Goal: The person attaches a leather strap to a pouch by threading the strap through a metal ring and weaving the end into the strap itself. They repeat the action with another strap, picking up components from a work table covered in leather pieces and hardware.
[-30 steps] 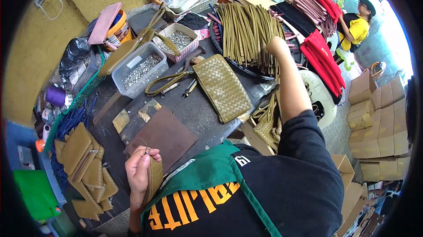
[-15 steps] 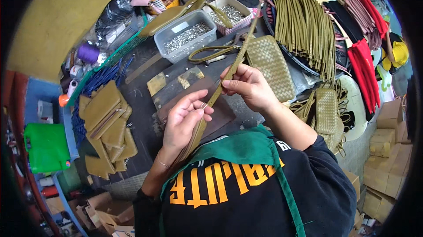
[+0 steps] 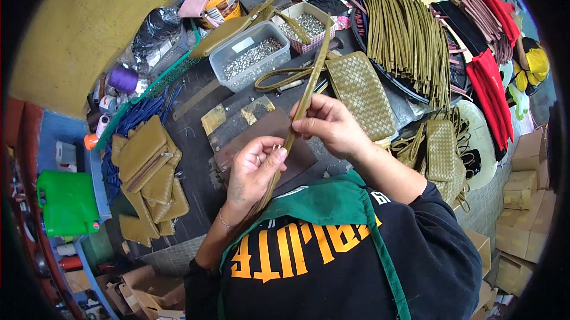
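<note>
A long olive strap [image 3: 314,73] slants up and away from my lap, its far end standing over the bench. My right hand [image 3: 332,125] pinches it between thumb and fingers about midway. Just below, my left hand [image 3: 255,168] closes thumb and fingertips at the strap's edge. A small shiny metal bit shows at those left fingertips, too small to name. Under my hands lies a flat brown sheet [image 3: 237,147]. Right of the strap rests a woven olive pouch [image 3: 363,97]. A looped olive wrist strap [image 3: 268,85] lies beyond my hands.
A clear plastic tub [image 3: 225,70] and a box [image 3: 291,43] hold small metal parts. Olive pouches [image 3: 151,171] are piled at left. Many olive straps [image 3: 407,46] lie in a dark round tray at right. A green canister [image 3: 68,201] stands far left.
The strap has been drawn down toward me, so its far end sits lower. My right hand moved slightly left and down. My left fingers have come up against the strap.
</note>
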